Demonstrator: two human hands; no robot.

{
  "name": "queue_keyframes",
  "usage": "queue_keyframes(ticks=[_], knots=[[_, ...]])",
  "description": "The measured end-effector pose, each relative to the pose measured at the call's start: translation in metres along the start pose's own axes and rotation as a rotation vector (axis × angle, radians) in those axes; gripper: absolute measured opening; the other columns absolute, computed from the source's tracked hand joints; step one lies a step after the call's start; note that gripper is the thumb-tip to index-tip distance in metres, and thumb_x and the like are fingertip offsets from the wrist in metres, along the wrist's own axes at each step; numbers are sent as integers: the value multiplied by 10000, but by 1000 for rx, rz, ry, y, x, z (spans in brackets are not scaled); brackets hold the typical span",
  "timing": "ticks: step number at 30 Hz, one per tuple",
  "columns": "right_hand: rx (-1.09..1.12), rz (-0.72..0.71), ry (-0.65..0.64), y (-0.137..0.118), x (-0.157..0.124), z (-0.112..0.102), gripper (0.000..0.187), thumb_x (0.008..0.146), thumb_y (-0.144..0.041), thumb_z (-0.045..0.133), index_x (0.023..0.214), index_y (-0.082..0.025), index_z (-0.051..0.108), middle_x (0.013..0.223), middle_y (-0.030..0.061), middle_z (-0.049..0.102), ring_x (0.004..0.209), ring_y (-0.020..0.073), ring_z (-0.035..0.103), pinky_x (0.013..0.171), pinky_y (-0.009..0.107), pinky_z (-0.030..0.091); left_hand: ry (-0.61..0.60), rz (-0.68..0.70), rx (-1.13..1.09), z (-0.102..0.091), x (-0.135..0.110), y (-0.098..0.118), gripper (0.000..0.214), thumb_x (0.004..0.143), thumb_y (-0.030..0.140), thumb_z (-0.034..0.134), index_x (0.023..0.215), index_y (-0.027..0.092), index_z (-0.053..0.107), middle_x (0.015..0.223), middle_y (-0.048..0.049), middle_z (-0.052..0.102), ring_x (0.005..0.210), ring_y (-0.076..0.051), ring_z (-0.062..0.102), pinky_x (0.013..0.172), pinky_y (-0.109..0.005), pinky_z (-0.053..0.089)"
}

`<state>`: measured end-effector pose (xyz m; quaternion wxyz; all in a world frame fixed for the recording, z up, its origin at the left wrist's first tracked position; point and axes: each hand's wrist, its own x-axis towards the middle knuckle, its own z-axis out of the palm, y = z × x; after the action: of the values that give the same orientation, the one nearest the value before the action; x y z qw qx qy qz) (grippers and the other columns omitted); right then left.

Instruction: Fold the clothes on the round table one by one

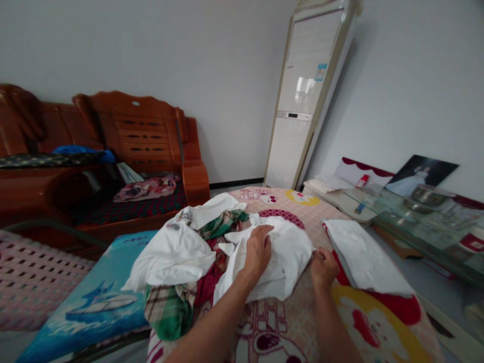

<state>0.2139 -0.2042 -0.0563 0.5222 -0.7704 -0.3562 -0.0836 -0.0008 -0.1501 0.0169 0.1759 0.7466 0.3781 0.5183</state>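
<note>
A white shirt (pixel 291 242) lies rumpled on the round covered table in front of me. My left hand (pixel 259 249) rests over its left part, fingers stretched out and the thumb slightly apart. At the shirt's right edge, my right hand (pixel 324 267) pinches the fabric between closed fingers. Left of these hands is a loose heap with another white garment (pixel 177 257) on top, bearing a small dark print. Green plaid cloth (pixel 170 310) and dark red cloth (pixel 207 282) stick out from under it. A folded white garment (pixel 366 257) lies to the right, over red cloth.
A pink patterned cover (pixel 280 322) spreads over the table. To the right stands a glass shelf (pixel 416 237) with bowls and a photo. Left are a blue cushion (pixel 102 292), a woven pink chair (pixel 41 282) and wooden seating (pixel 139 131). A tall air conditioner (pixel 291 141) fills the corner.
</note>
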Motion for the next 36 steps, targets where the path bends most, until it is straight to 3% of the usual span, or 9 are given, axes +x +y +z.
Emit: queue_keyframes(ticks=[5, 9, 13, 16, 20, 25, 29, 33, 36], knots=[[120, -342, 78, -33, -10, -11, 315, 882, -329, 438, 968, -134, 670, 1018, 162, 682, 976, 261, 599, 890, 430, 455, 5, -153, 48, -11, 8, -19, 264, 825, 82, 493, 1003, 155, 674, 974, -79, 693, 851, -177, 647, 843, -346, 529], [170, -673, -134, -70, -32, -10, 267, 905, -325, 522, 1079, -163, 643, 1034, 124, 681, 983, 231, 594, 875, 394, 472, 15, -236, 13, -21, 16, -28, 272, 823, 104, 477, 971, 162, 697, 997, -73, 712, 867, -170, 656, 809, -296, 522], [59, -766, -245, -89, -51, -2, 218, 906, -287, 539, 1050, -174, 658, 1031, 103, 683, 944, 234, 575, 848, 391, 447, -66, -344, 45, -38, 23, -36, 239, 846, 217, 490, 932, 157, 704, 805, -39, 716, 728, -153, 654, 702, -252, 496], [41, -756, -222, -93, -53, -2, 197, 925, -227, 489, 976, -190, 675, 988, 86, 691, 900, 221, 561, 835, 381, 431, -285, -352, 79, -49, 25, -42, 300, 869, 360, 495, 899, 150, 707, 641, -13, 667, 612, -145, 621, 619, -237, 452], [78, -751, -235, -94, -51, -8, 170, 924, -256, 513, 922, -186, 668, 935, 77, 689, 877, 213, 557, 827, 366, 426, -538, -235, -99, -52, 22, -43, 471, 778, 326, 619, 1212, 142, 608, 644, 16, 650, 573, -123, 583, 559, -207, 415], [180, -694, -311, -99, -56, -11, 219, 926, -333, 503, 872, -184, 654, 846, 68, 658, 831, 199, 568, 777, 332, 436, -539, -249, -360, -42, 18, -23, 470, 801, 244, 569, 1256, 127, 585, 612, 33, 588, 505, -81, 524, 522, -181, 402], [243, -549, -364, -100, -60, -9, 295, 902, -403, 509, 732, -182, 607, 691, 19, 586, 684, 156, 521, 636, 265, 403, -602, -202, -592, -34, 14, 0, 431, 888, 315, 501, 1273, 139, 585, 823, -58, 683, 706, -122, 624, 666, -236, 495], [288, -256, -363, -87, -48, -10, 383, 882, -421, 465, 570, -201, 473, 514, -51, 406, 526, 112, 378, 510, 234, 315, -447, -260, -701, -33, 16, 0, 400, 875, 327, 537, 1213, 131, 619, 1006, -110, 702, 820, -164, 670, 781, -308, 538], [366, 9, -155, -63, -25, -16, 295, 830, -398, 473, 616, -197, 508, 547, -42, 428, 576, 133, 407, 521, 239, 348, -180, -335, -682, -40, 22, -16, 395, 848, 331, 560, 1164, 105, 630, 1015, -117, 704, 815, -175, 682, 778, -320, 556]])
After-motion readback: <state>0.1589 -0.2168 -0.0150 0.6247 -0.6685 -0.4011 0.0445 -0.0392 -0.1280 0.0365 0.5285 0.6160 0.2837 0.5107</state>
